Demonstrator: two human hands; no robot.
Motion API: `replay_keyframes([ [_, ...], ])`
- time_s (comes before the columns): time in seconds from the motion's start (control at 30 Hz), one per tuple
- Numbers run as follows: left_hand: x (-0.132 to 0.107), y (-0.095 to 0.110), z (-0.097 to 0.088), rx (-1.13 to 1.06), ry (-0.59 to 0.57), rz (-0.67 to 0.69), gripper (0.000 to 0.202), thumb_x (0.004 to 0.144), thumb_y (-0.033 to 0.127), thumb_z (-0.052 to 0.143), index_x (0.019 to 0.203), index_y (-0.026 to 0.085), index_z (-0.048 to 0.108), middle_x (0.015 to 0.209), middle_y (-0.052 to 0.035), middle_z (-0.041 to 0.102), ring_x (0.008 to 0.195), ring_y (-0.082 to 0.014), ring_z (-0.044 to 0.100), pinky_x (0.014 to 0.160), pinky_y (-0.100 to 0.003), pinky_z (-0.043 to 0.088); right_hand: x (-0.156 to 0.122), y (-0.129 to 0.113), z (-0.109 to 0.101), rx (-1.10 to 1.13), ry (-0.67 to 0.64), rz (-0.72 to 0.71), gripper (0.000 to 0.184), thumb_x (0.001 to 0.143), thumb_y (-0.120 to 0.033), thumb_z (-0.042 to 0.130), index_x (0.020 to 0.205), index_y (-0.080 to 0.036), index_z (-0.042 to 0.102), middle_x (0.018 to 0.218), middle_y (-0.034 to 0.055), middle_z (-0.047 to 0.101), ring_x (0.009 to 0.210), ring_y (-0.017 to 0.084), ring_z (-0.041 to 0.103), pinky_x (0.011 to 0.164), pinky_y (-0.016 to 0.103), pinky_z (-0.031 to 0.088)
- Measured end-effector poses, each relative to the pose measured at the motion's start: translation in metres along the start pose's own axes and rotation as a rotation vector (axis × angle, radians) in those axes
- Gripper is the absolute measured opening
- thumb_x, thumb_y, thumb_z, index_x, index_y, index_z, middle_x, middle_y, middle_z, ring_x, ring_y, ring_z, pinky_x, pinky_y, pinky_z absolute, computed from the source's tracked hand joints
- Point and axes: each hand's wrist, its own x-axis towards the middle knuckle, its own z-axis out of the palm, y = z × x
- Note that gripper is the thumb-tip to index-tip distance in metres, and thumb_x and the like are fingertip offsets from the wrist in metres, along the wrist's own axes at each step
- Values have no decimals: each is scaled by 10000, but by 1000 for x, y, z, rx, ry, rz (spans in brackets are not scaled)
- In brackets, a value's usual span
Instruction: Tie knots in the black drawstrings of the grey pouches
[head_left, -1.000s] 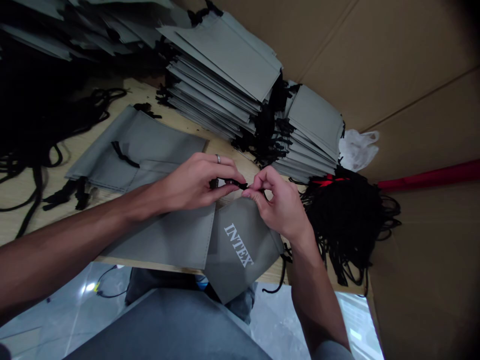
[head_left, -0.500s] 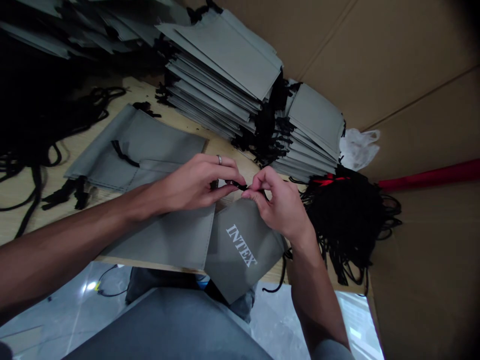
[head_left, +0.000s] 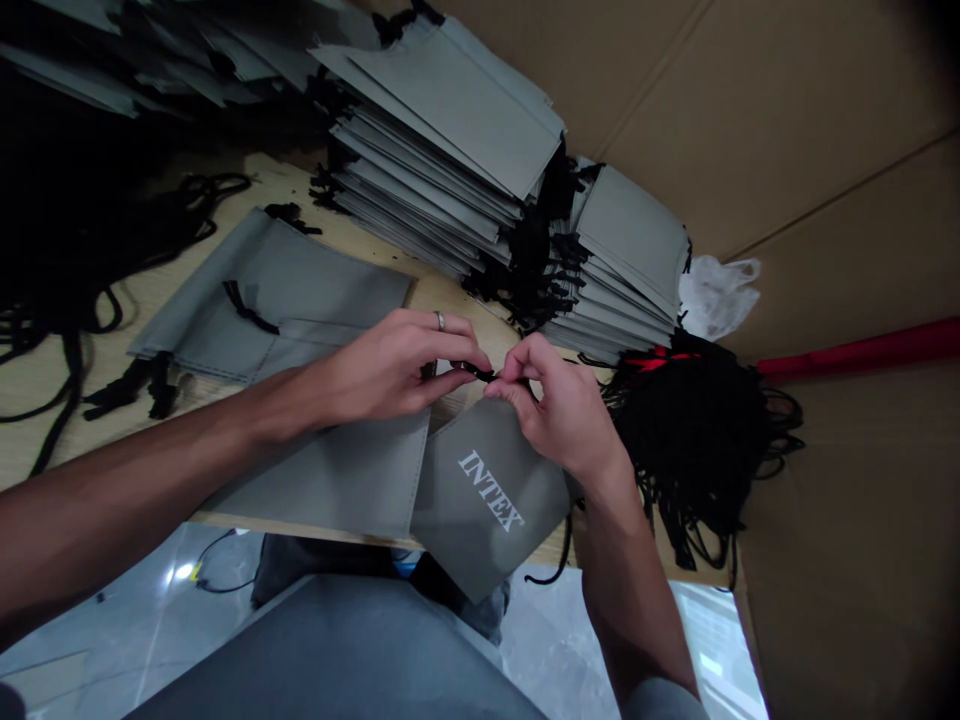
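Pinching black cord (head_left: 478, 371) in fingers (head_left: 456, 348) of left hand (head_left: 397, 365) and right hand (head_left: 564, 408), close together at far edge of grey INTEX-printed pouch (head_left: 450, 500), presumably for fine control.

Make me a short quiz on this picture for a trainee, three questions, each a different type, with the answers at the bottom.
1. Multiple choice: Which word is printed on the grey pouch?
A) SPORT
B) INTEX
C) TRAVEL

2. True or false: A ring is worn on the left hand.

3. Fill in the blank: Between the left hand and the right hand, the fingers pinch a short stretch of black ____.

Key:
1. B, in white capital letters.
2. True.
3. Cord.
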Motion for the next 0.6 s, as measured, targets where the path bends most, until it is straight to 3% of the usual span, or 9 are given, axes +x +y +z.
replay_keyframes([
  [0.4, 1, 0, -1, 7, -15, 17, 148, 1047, 217, 648, 1106, 191, 781, 1058, -31, 795, 901, -142, 742, 818, -226, 535, 1, 0, 0, -14, 7, -53, 216, 981, -145, 710, 938, -244, 524, 811, -49, 660, 701, 132, 629, 705, 267, 474],
  [0.6, 1, 2, -1, 29, 2, -75, 165, 994, 208, 689, 1154, 198, 728, 981, 13, 790, 799, -116, 728, 717, -209, 509, 3, -1, -2, -8, 16, -86, 151, 1026, -114, 579, 1119, -233, 573, 1001, 24, 705, 891, 175, 681, 827, 306, 541],
])
